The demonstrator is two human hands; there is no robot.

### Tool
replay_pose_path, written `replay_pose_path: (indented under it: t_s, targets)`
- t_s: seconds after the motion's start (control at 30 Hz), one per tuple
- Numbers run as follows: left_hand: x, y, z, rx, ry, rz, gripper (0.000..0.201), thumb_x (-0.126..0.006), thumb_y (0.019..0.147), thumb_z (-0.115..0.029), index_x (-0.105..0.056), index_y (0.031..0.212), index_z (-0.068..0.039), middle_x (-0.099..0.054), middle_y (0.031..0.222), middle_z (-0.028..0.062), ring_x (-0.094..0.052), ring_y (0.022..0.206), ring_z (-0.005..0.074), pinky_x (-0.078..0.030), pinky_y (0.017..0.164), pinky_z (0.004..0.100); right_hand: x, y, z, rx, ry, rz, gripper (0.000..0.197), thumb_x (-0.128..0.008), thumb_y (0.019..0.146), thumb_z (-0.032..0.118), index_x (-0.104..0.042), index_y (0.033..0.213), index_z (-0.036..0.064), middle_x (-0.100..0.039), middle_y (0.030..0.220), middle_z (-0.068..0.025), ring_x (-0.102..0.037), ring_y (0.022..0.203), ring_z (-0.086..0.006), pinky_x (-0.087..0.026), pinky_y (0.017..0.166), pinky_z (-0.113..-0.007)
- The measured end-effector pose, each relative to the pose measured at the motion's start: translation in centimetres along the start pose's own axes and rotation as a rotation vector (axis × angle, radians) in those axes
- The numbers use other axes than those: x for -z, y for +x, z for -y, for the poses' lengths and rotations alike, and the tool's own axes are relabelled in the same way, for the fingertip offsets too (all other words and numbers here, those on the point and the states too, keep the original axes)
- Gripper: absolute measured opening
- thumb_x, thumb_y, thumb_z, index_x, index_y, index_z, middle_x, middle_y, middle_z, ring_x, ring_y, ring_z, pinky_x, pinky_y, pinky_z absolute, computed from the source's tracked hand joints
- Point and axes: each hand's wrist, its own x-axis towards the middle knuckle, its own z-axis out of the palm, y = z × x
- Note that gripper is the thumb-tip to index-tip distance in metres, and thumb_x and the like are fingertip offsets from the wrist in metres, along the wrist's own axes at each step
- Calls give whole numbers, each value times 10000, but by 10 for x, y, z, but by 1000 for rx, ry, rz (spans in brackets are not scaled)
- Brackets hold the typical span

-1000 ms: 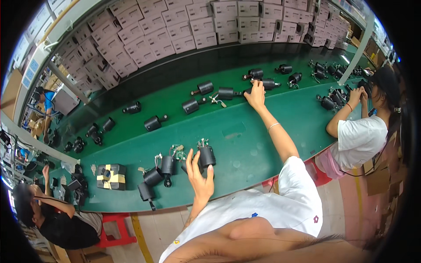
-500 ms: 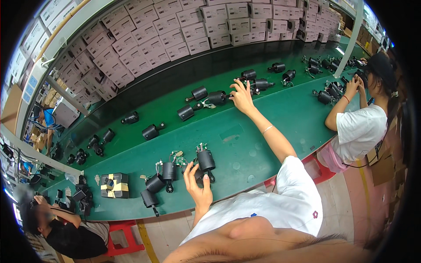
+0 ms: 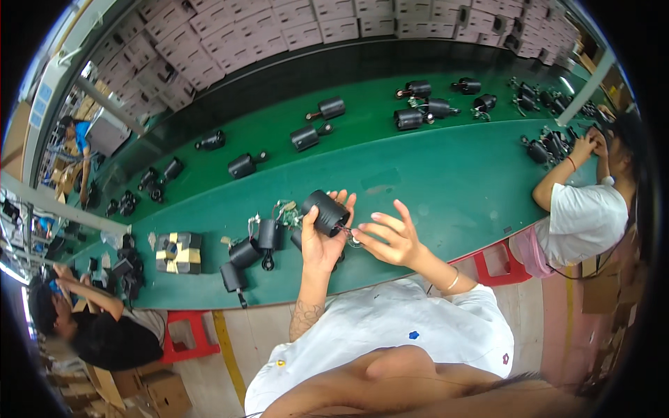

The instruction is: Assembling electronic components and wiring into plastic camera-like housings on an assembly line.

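Observation:
My left hand is wrapped round a black cylindrical lamp housing, held tilted above the green bench, its open end toward my right hand. At that end my right hand pinches thin wires between thumb and fingertips, the other fingers spread. A small round piece shows by the fingertips, too small to name. Left of my left hand are more black housings, one upright, one leaning and one nearer the edge. A small green circuit board with wires lies behind them. Another housing is partly hidden by my left wrist.
Several black housings lie along the darker green far strip. A black block with yellow tape sits at left. Co-workers sit at right and left. White boxes are stacked behind; a red stool stands at right.
My right hand has come back from the far strip to the held housing's open end. My left hand, earlier open beside a housing on the bench, now holds a housing raised.

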Motion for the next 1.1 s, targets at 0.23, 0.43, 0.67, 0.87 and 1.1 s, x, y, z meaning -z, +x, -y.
replay_pose_path:
  t_s: [0.23, 0.43, 0.67, 0.87, 1.1]
  targets:
    - [24, -25, -13, 106, 222, 322, 617, -686, 705, -323, -474, 1164, 30, -608, 979, 191, -619, 828, 283, -528, 726, 368, 16, 7, -27, -847, 386, 285, 313, -661, 806, 21, -686, 1111, 91, -645, 1069, -66, -601, 1006, -223, -480, 950, -373]
    - [10, -30, 5, 313, 321, 613, 639, -712, 621, -250, -498, 1160, 18, -642, 841, 156, -622, 685, 253, -510, 668, 356, -6, 10, -25, -1256, 1427, 303, 247, -611, 892, 50, -660, 1132, 23, -661, 1061, -92, -626, 934, -180, -511, 861, -304]
    - [0, -36, -4, 391, 476, 629, 589, -738, 605, -185, -530, 1118, 15, -646, 834, 145, -614, 681, 237, -503, 661, 339, -9, 7, -21, -1217, 1620, 397, 190, -592, 919, 55, -669, 1075, -22, -691, 998, -106, -640, 863, -119, -524, 784, -235]
    - [-4, -38, -16, 434, 615, 568, 565, -775, 591, -105, -552, 1098, 8, -652, 859, 133, -614, 738, 209, -497, 720, 317, -4, 0, -29, -1306, 1582, 406, 147, -663, 836, -25, -695, 980, -23, -692, 856, -101, -620, 757, -112, -508, 699, -200]
    - [3, -38, -24, 345, 780, 513, 651, -822, 510, -24, -551, 1101, -10, -667, 884, 160, -624, 768, 240, -498, 741, 331, 0, 7, -28, -1276, 1434, 235, 180, -715, 754, -87, -710, 922, -21, -704, 820, -101, -629, 686, -108, -529, 672, -193]
